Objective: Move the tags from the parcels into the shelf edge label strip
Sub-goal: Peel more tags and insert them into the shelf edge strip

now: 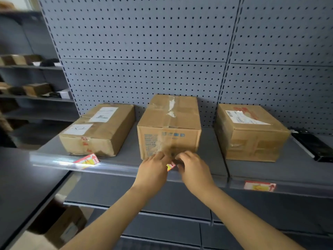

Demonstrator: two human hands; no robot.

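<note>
Brown cardboard parcels stand in a row on a grey metal shelf [126, 159] backed by grey pegboard: a low flat parcel [100, 129] on the left with white labels on top, a taller middle parcel [169, 127] with blue print on its front face, and a right parcel [250, 132] with a white shipping label.

Both hands meet at the foot of the middle parcel's front face, just above the shelf's front edge. The left hand [153, 170] and the right hand [192, 168] have their fingertips pinched toward each other, and a small red, yellow and white tag [170, 166] shows in the gap between them. It appears to be held by the fingers of both hands, though blur hides the exact contact.

A second red and yellow tag [87, 160] sits tilted at the clear shelf edge label strip [54, 160] below the left parcel, its upper corner sticking up above the strip. A third red and yellow tag [259, 186] lies flat in the strip below the right parcel.

A black flat object [315, 147] lies on the shelf at far right.
</note>
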